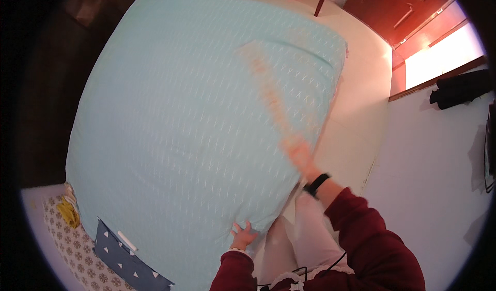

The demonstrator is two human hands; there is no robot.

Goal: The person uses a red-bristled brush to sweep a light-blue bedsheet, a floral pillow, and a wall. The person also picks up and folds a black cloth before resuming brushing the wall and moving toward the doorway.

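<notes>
A light blue fitted sheet (181,95) with small white marks covers the wide mattress in front of me. My right hand (298,154), a black band at its wrist, is closed around one end of a long tan stick-like tool (271,97). Motion smears both, so the tool's exact kind does not show. Its far end is over the right part of the sheet; whether it touches the cloth I cannot tell. Near the bed's close edge my left hand (244,236) rests on the sheet with fingers spread and nothing held.
At the lower left lie a navy cloth (124,260) with white triangles, a white stick-shaped item (127,241), a patterned cushion or cover (85,247) and a yellow cloth (68,212). Pale floor (361,105) runs along the right side towards a brown door (398,7). Dark clothing (460,89) hangs at right.
</notes>
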